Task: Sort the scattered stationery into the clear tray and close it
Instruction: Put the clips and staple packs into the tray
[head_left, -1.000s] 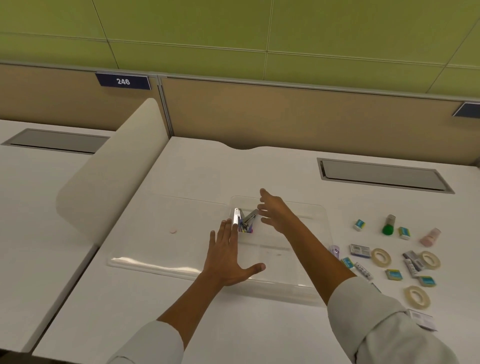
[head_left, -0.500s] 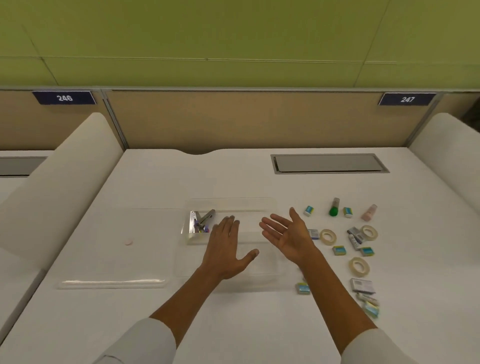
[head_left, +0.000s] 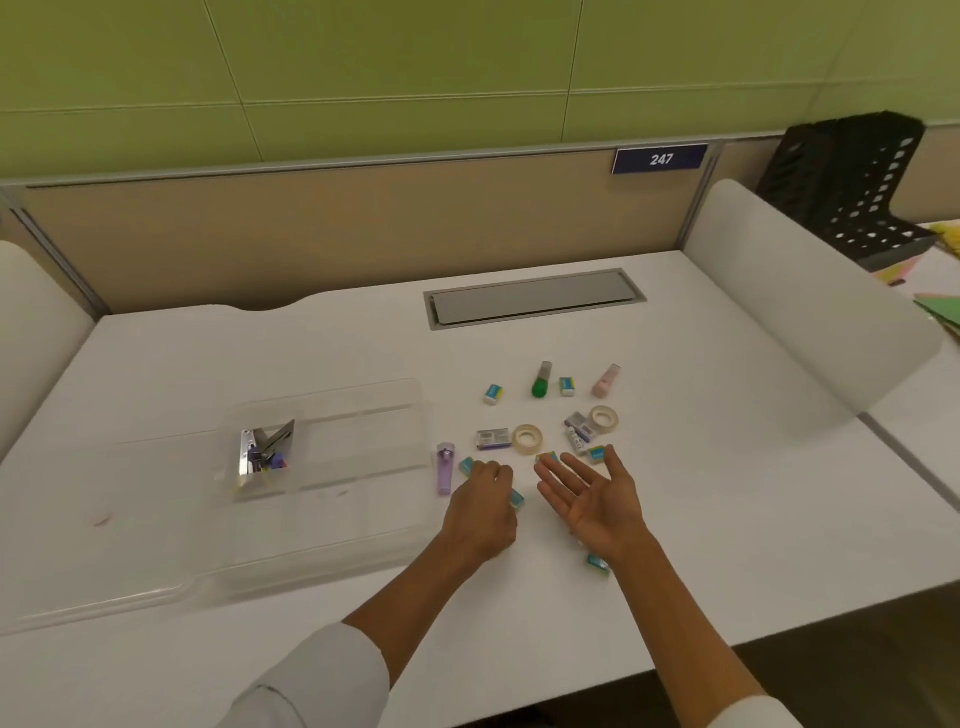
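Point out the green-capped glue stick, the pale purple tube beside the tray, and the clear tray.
Green-capped glue stick (head_left: 541, 380), head view, mid-body above the cap.
Pale purple tube (head_left: 444, 469), head view, middle of barrel.
Clear plastic tray (head_left: 363, 400), head view, far rim.

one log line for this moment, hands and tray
left hand: curled over small erasers | right hand: open, palm up | clear tray: open, staplers in corner compartment

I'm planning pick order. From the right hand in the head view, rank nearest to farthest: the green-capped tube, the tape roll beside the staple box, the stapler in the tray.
From the right hand:
1. Tape roll, just beyond the fingertips.
2. Green-capped tube, farther back.
3. Stapler, far left in the clear tray.
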